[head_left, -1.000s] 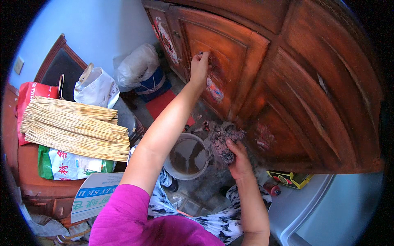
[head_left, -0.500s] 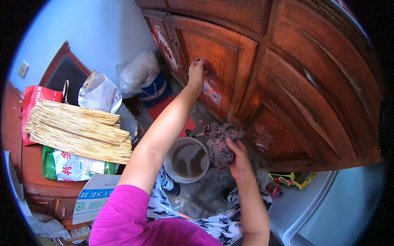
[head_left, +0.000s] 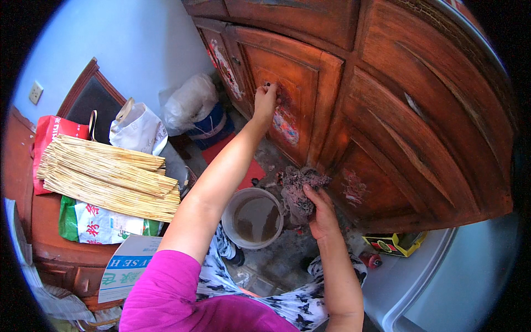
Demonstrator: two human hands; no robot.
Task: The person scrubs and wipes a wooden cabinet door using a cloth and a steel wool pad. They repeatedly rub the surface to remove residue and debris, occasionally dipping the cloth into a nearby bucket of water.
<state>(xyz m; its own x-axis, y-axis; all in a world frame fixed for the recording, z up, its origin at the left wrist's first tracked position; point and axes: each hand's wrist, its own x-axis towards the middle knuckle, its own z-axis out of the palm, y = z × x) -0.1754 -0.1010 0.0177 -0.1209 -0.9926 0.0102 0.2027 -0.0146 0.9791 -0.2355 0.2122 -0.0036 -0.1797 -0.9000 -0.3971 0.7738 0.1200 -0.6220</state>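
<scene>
My left hand (head_left: 266, 102) is closed against the carved brown wooden cabinet door (head_left: 311, 72). Its fingertips pinch something small and dark that I cannot make out. Just below it, a patch of torn, colourful paper (head_left: 285, 127) clings to the panel. My right hand (head_left: 323, 214) grips a wet, dirty grey-purple rag (head_left: 298, 191), low in front of the cabinet. Beside the rag, a pale round bucket (head_left: 237, 239) stands on the floor with murky water in it.
Bundled thin straw-coloured sticks (head_left: 110, 177) lie on bags at the left, near a white bag (head_left: 138, 130) and a dark-backed chair (head_left: 94, 99). A blue bucket (head_left: 213, 126) topped with clear plastic stands in the corner. At right are a yellow box (head_left: 395, 243) and a red can (head_left: 369, 259).
The view has shifted slightly. My left hand has dropped a little on the door panel, still pinched; my right hand keeps the rag in nearly the same place.
</scene>
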